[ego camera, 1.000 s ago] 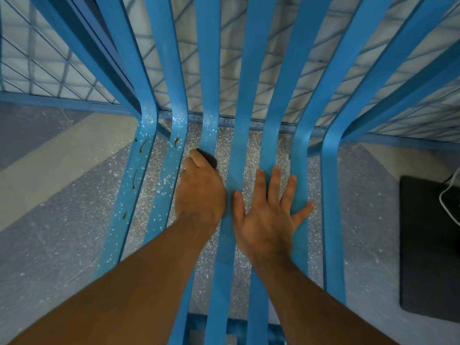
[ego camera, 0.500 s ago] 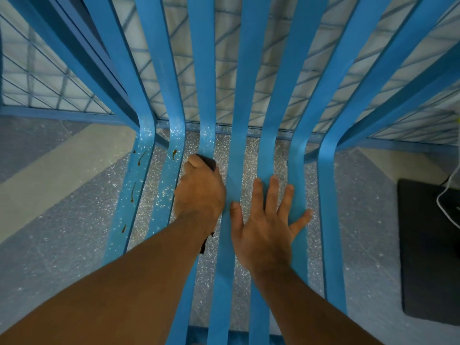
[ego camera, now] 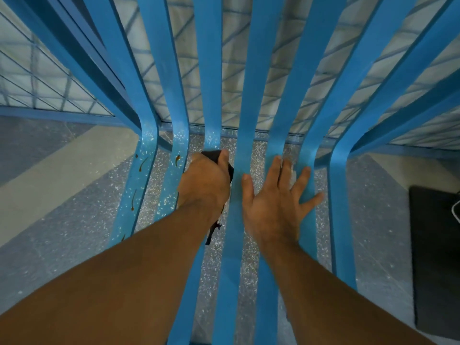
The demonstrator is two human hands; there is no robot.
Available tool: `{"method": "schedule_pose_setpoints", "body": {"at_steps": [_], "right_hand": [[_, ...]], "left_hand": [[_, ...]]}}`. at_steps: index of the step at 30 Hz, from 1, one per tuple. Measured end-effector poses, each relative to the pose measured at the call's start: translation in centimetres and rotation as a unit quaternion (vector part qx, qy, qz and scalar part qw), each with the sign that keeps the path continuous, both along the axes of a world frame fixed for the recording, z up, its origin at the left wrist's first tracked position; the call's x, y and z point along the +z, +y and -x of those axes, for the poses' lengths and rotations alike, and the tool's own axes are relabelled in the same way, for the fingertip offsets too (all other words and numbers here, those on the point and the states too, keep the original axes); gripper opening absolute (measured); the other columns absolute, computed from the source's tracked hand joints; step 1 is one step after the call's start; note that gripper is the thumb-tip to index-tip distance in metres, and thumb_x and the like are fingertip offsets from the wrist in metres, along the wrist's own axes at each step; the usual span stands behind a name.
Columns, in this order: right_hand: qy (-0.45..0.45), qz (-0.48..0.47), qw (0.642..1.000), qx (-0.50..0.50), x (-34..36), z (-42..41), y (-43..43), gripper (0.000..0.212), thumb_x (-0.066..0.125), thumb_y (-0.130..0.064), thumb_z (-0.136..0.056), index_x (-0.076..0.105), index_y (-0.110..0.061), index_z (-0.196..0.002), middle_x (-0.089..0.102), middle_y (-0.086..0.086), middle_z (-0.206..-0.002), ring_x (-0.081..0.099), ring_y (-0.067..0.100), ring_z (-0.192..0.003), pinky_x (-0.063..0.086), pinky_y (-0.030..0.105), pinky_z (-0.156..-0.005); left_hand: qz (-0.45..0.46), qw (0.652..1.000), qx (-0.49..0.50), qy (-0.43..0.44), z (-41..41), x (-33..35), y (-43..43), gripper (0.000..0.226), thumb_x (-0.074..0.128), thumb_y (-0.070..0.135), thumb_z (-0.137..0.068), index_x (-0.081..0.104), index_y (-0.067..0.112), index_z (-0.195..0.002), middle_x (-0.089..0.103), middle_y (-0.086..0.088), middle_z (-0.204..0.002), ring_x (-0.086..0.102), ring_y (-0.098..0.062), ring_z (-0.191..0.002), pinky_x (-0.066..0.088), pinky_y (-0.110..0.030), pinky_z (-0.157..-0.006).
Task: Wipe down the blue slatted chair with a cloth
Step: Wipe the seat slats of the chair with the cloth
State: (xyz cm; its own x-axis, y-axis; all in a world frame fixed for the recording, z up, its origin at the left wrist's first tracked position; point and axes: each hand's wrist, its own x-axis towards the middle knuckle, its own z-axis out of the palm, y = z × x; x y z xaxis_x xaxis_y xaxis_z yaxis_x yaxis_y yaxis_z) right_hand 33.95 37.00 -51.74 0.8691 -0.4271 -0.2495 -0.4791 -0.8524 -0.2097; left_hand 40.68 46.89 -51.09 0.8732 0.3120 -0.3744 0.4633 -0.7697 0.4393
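The blue slatted chair (ego camera: 245,100) fills the view, its slats running from the backrest at the top down through the seat bend toward me. My left hand (ego camera: 205,181) grips a dark cloth (ego camera: 216,156) on the third slat from the left, near the bend; a frayed tail of the cloth hangs below the wrist. My right hand (ego camera: 276,200) lies flat with fingers spread across the middle-right seat slats. The two left slats carry white specks and small brown smears (ego camera: 143,164).
A speckled grey floor (ego camera: 62,220) with a pale stripe shows between and beside the slats. A blue wire-grid panel (ego camera: 44,83) stands behind the chair. A black mat (ego camera: 434,257) with a white cable lies at the right edge.
My left hand with the cloth has slid a little up the slat toward the bend. My right hand has stayed flat on the seat slats.
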Motion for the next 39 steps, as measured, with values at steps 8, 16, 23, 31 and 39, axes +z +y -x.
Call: {"method": "schedule_pose_setpoints", "body": {"at_steps": [8, 16, 23, 31, 39], "right_hand": [[0.005, 0.009, 1.000, 0.005, 0.0, -0.4, 0.0, 0.079, 0.010, -0.067, -0.094, -0.003, -0.019, -0.155, 0.004, -0.001, -0.163, -0.017, 0.034, -0.147, -0.007, 0.071, -0.110], [0.023, 0.000, 1.000, 0.007, 0.3, -0.6, 0.0, 0.079, 0.009, -0.068, -0.094, -0.007, -0.019, -0.154, 0.004, 0.000, -0.163, -0.019, 0.034, -0.146, -0.006, 0.072, -0.109], [0.024, 0.007, 1.000, 0.010, 0.4, -0.6, 0.1, 0.079, 0.006, -0.068, -0.093, -0.005, -0.018, -0.154, 0.007, 0.001, -0.163, -0.017, 0.035, -0.147, -0.001, 0.073, -0.109], [0.028, 0.006, 1.000, 0.008, 0.4, -0.5, 0.2, 0.080, 0.009, -0.068, -0.094, -0.005, -0.017, -0.155, 0.007, 0.001, -0.163, -0.017, 0.035, -0.147, -0.002, 0.073, -0.109], [0.037, 0.002, 0.999, 0.005, 0.4, -0.7, 0.1, 0.079, 0.006, -0.068, -0.093, -0.009, -0.019, -0.154, 0.004, -0.001, -0.163, -0.022, 0.034, -0.146, -0.005, 0.072, -0.109]], "left_hand": [[0.176, 0.953, 0.009, -0.246, -5.5, -0.2, -1.6, 0.047, 0.053, 0.045, -0.093, 0.040, 0.008, -0.119, 0.058, -0.006, -0.111, 0.057, -0.022, -0.097, 0.049, -0.035, -0.083], [0.111, 0.987, 0.007, -0.113, -4.4, 0.2, -1.5, 0.043, 0.045, 0.059, -0.092, 0.037, 0.019, -0.106, 0.055, 0.005, -0.087, 0.055, -0.020, -0.081, 0.044, -0.033, -0.068], [0.010, 1.000, -0.003, -0.028, 0.3, 0.2, 0.3, 0.052, 0.025, 0.058, -0.098, 0.050, 0.013, -0.104, 0.060, -0.005, -0.089, 0.055, -0.025, -0.080, 0.041, -0.034, -0.069], [0.121, 0.973, -0.017, -0.198, -4.5, 0.2, -1.0, 0.042, 0.044, 0.045, -0.097, 0.041, 0.012, -0.123, 0.058, -0.004, -0.107, 0.057, -0.026, -0.097, 0.042, -0.032, -0.074], [0.110, 0.975, -0.031, -0.192, -5.0, -0.3, -1.3, 0.042, 0.050, 0.046, -0.095, 0.035, 0.013, -0.115, 0.053, 0.001, -0.095, 0.054, -0.020, -0.084, 0.040, -0.029, -0.069]]}}
